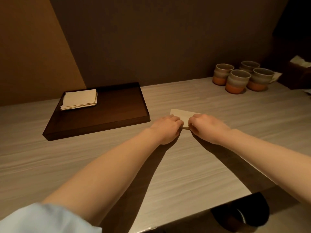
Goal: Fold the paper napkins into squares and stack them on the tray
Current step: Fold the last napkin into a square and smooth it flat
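A pale paper napkin (182, 114) lies on the light wooden table (185, 174), right of the tray. My left hand (165, 127) and my right hand (207, 127) rest side by side on its near edge, fingers curled and pinching the paper between them. Most of the napkin is hidden under both hands; only its far strip shows. To the left sits a dark brown rectangular tray (107, 116). A small stack of folded square napkins (79, 99) lies in the tray's far left corner.
Several two-tone ceramic cups (239, 78) stand clustered at the back right. Beside them, at the right edge, a dark box holds paper tissues (301, 63). A dark round object (240, 211) sits below the table's near right corner. A wall runs behind the table.
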Available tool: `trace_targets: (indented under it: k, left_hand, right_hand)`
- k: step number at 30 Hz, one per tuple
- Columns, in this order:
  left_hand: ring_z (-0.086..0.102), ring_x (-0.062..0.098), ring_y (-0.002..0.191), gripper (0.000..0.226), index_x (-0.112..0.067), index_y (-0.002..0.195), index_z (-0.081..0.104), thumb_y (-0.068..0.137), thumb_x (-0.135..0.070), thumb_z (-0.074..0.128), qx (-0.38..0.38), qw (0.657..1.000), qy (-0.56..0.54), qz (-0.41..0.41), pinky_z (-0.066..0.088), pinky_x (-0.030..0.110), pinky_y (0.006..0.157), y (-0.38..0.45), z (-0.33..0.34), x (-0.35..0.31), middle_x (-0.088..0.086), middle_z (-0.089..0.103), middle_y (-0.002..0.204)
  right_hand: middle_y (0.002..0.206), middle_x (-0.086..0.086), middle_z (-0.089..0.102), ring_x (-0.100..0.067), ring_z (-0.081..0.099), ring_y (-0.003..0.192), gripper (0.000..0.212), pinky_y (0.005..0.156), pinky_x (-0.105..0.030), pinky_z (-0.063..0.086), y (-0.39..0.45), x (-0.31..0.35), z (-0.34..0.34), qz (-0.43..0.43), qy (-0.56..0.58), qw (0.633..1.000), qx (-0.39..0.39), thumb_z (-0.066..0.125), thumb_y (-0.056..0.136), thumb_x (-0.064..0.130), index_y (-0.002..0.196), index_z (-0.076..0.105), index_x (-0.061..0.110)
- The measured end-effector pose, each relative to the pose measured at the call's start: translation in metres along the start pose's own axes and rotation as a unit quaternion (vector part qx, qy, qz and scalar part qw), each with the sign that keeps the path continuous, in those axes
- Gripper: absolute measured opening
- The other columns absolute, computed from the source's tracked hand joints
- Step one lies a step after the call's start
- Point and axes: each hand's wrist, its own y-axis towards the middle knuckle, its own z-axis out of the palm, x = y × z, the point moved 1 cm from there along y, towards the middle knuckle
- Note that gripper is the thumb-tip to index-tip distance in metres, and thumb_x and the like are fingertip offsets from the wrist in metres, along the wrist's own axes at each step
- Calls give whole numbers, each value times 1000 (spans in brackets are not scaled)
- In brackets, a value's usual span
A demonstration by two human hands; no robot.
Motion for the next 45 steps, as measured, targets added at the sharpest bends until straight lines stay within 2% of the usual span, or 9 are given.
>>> trace_targets:
  k: [8,14,19,23,26,36,40,43,45]
  left_hand:
    - [53,21,84,22,-14,102,60,97,-30,46,-53,998,-22,-2,48,37,71,-20,-7,3,3,57,93]
    - [56,18,63,22,-17,74,58,93,-25,55,-70,987,-130,-60,49,36,61,-69,-22,18,1,61,69]
    - [66,8,73,16,-13,88,74,87,-27,68,-95,905,-391,-136,52,25,62,-134,-49,28,0,71,80]
    - [68,13,94,26,-8,91,75,86,-32,67,-126,838,-495,-190,54,40,90,-188,-59,37,0,74,98]
    - [65,15,100,29,-12,93,76,84,-38,65,-142,791,-549,-230,47,45,95,-223,-63,41,-4,73,99]
    - [62,14,82,16,-11,91,73,86,-25,69,-180,745,-567,-303,44,29,68,-282,-60,63,1,70,86]
    - [67,24,94,19,-11,103,71,83,-15,71,-115,707,-615,-329,54,39,83,-292,-48,72,11,71,101]
    - [67,21,89,29,-9,112,67,83,-12,71,-74,649,-682,-329,55,36,83,-297,-43,79,11,69,96]
    - [64,20,83,31,-9,113,65,83,-7,71,-71,652,-679,-329,54,35,82,-298,-38,85,11,66,88]
  right_hand:
    - [77,2,60,-18,56,71,14,59,-34,49,-4,17,-13,6,49,999,-15,52,95,24,89,63,20]
    - [90,1,67,-15,61,83,18,73,-38,54,-21,46,-39,-23,178,981,-77,53,98,27,107,66,18]
    - [87,3,67,-10,60,83,9,72,-26,50,-33,80,-67,1,320,942,-101,62,92,19,92,71,16]
    - [85,-5,72,-17,69,77,5,65,-25,58,-42,112,-84,6,450,891,-50,68,88,13,92,72,11]
    - [86,-4,73,-13,69,77,3,62,-19,56,-44,136,-89,0,493,869,-24,69,88,16,90,71,14]
    - [85,-3,69,-12,64,80,15,67,-25,53,-32,208,-74,-48,451,889,59,74,83,26,86,72,12]
    - [91,-6,70,-16,66,82,17,74,-31,56,-22,223,-57,-40,439,892,103,78,80,20,93,71,11]
    - [92,-4,68,-15,62,81,21,71,-27,51,-16,233,-45,-42,430,894,122,80,78,17,96,70,13]
    - [90,-1,65,-14,60,80,25,71,-25,50,-14,237,-39,-40,414,900,133,80,77,16,99,70,14]
